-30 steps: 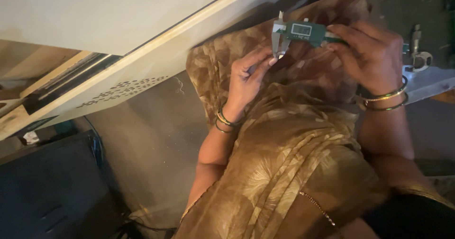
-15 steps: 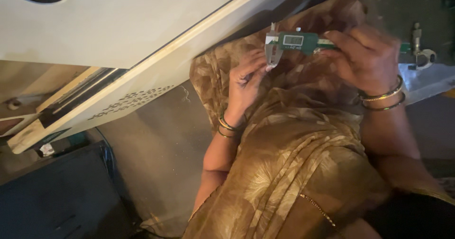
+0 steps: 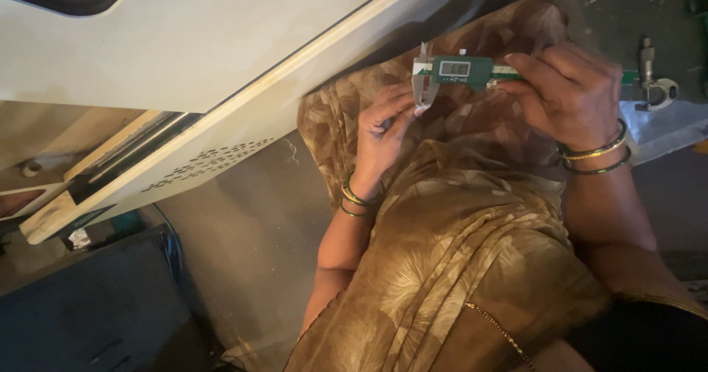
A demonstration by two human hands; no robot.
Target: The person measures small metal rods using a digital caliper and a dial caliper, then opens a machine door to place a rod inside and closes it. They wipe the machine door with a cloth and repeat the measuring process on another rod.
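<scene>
The right hand (image 3: 568, 92) is clamping the green digital caliper (image 3: 461, 70) by its beam, display turned upward for reading, while the left hand (image 3: 383, 125) is pinching something small, too hidden to identify, at its steel jaws.

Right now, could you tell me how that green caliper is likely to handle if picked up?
The caliper looks like a stiff, straight bar, so it probably won't flex. Its sliding head may shift unless the right hand steadies it. The left hand sits at the metal tips, which look pointed.
</scene>
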